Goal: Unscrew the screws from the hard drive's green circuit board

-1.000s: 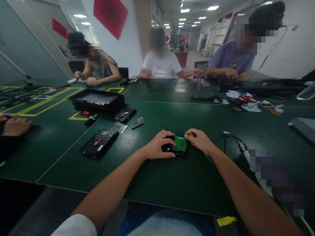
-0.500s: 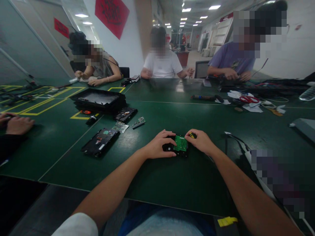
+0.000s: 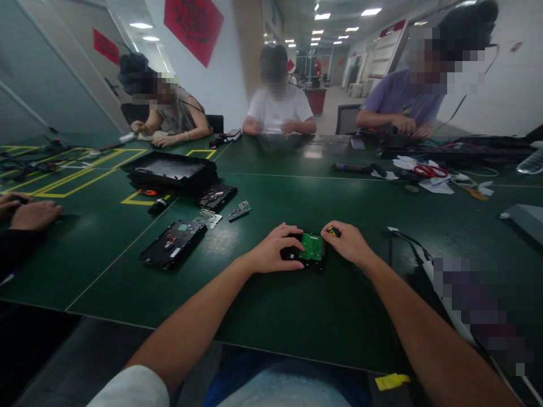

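Observation:
In front of me a black hard drive (image 3: 317, 264) lies on the green table, its green circuit board (image 3: 312, 246) facing up. My left hand (image 3: 274, 249) grips its left side, thumb at the near edge and fingers over the far edge and board. At the drive's right edge, my right hand (image 3: 351, 246) pinches a small black and yellow screwdriver (image 3: 335, 232). Its shaft and tip are hidden or too small to make out.
Left of my hands lie a black drive (image 3: 172, 246), another drive (image 3: 216, 196), loose circuit boards (image 3: 240, 211) and a black tray (image 3: 169, 172). A co-worker's hand (image 3: 36, 213) rests at far left. Three people sit opposite. Red-handled scissors (image 3: 429, 170) and cables (image 3: 407, 240) lie right.
My right hand has shifted slightly to the right with the screwdriver. My left hand stays on the hard drive. The middle person opposite has drawn their hands together.

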`<state>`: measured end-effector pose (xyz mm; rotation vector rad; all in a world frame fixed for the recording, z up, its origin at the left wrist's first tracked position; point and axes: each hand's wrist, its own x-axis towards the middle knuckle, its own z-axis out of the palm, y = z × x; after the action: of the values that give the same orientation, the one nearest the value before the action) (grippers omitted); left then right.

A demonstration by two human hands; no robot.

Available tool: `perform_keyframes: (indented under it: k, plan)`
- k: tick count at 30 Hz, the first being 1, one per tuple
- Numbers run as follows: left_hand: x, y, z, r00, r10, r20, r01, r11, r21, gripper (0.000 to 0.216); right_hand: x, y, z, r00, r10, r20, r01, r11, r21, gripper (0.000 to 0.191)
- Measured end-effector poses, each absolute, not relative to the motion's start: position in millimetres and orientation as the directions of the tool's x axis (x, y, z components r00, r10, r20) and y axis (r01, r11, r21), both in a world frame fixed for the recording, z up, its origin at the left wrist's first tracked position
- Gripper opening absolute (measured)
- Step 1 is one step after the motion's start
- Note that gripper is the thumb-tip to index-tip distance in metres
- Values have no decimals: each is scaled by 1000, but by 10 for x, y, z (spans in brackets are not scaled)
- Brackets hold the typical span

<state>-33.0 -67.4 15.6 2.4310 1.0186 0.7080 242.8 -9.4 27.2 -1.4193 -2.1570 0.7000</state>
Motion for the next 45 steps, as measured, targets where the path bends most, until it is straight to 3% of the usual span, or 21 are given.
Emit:
perform_keyframes:
  k: [20, 45]
  plan:
    - [-347, -640, 119, 615, 723, 316, 513, -670, 536, 44, 2405, -113, 263, -389, 919, 60, 688, 334, -645, 23]
    - [-340, -634, 94, 612, 720, 326, 513, -676, 530, 44, 2380, -68, 149, -320, 937, -140, 580, 77, -811, 27]
